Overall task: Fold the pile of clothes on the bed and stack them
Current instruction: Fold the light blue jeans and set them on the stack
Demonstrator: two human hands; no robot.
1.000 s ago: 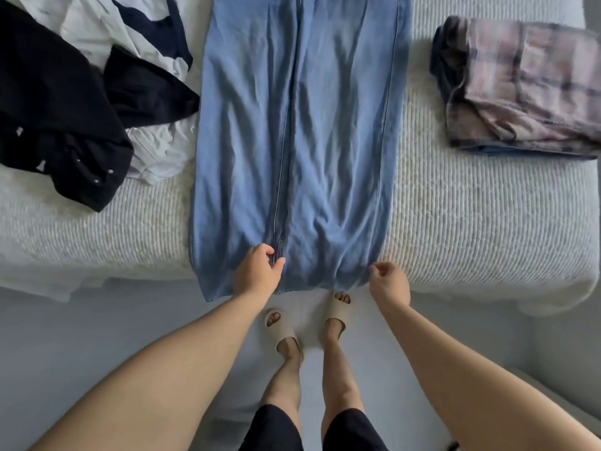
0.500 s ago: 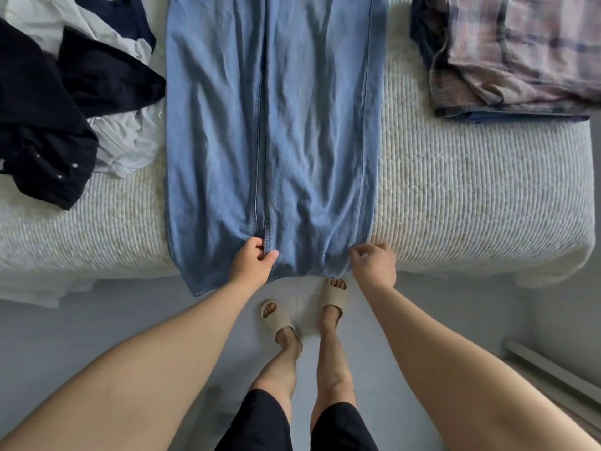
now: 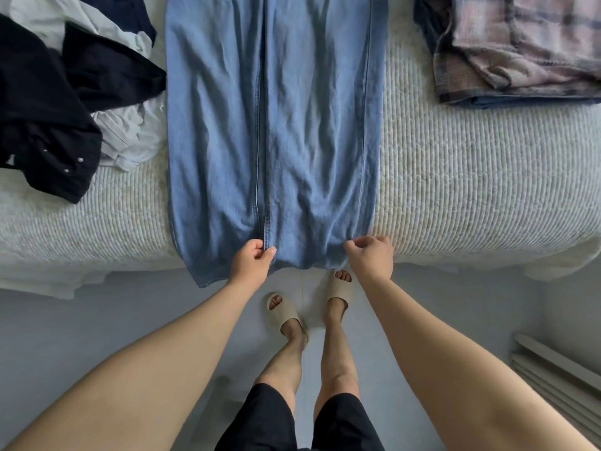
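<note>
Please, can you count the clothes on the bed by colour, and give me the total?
Light blue: 1, the jeans, pinched at the hem by the left hand and right hand
Black: 1, the crumpled garment
White with navy: 1, the crumpled top
Pink plaid: 1, the folded shirt
Total: 4

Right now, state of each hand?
Left hand: pinching the hem of the jeans at the centre seam.
Right hand: fingers curled, gripping the jeans' right hem corner.

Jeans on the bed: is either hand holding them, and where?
Both: left hand and right hand pinch the jeans at the hem.
</note>
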